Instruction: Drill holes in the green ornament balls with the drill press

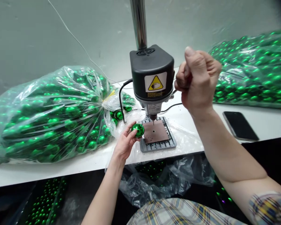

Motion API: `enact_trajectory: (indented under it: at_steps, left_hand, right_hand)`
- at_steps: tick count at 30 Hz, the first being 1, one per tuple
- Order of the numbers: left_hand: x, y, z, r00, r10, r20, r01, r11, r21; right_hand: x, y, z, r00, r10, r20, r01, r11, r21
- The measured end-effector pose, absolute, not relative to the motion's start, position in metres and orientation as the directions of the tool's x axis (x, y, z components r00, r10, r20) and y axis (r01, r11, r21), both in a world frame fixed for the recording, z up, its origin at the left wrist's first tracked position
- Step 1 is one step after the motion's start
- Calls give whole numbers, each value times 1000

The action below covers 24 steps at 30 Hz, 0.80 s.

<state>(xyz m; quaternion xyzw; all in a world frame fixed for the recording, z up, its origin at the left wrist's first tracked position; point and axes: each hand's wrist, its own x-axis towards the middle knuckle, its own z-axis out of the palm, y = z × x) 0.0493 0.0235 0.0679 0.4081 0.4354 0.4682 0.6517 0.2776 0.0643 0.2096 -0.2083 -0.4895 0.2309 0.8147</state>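
Reaching hands (198, 78) (126, 140), right above left

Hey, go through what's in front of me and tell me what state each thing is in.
Left hand: closed around a green ball
Green ball: held beside the board
Right hand: fisted beside the drill head
Drill head: upright; running or not, can't tell
Board: flat, with a hole
Left bag: full, gathered at one end
Right bag: full
Phone: flat, screen dark
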Motion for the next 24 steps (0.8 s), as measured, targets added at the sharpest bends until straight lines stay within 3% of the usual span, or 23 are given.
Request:
enact_trajectory:
  at_steps: [4, 8, 12, 18, 21, 24]
  left_hand:
    - [71, 32, 48, 110, 994, -1, 56, -5, 998]
    - [78, 43, 39, 217, 961, 170, 320, -234, 918]
    - [82, 49, 35, 332, 918, 218, 417, -350, 839]
    - [89, 54, 33, 290, 932, 219, 573, -352, 740]
    - [92, 57, 36, 334, 900, 280, 584, -430, 688]
    - [95, 58, 37, 361, 889, 281, 540, -445, 714]
  right_hand:
    - [281, 68, 207, 410, 572, 711, -121, 806, -579]
    - [282, 69, 205, 369, 589, 719, -39, 783, -621]
    - [280, 67, 207, 386, 578, 719, -84, 798, -597]
    - [279, 67, 209, 390, 567, 725, -194, 821, -538]
    - [280, 68, 208, 380, 566, 731, -180, 821, -542]
    - [280, 68, 208, 385, 569, 726, -183, 819, -544]
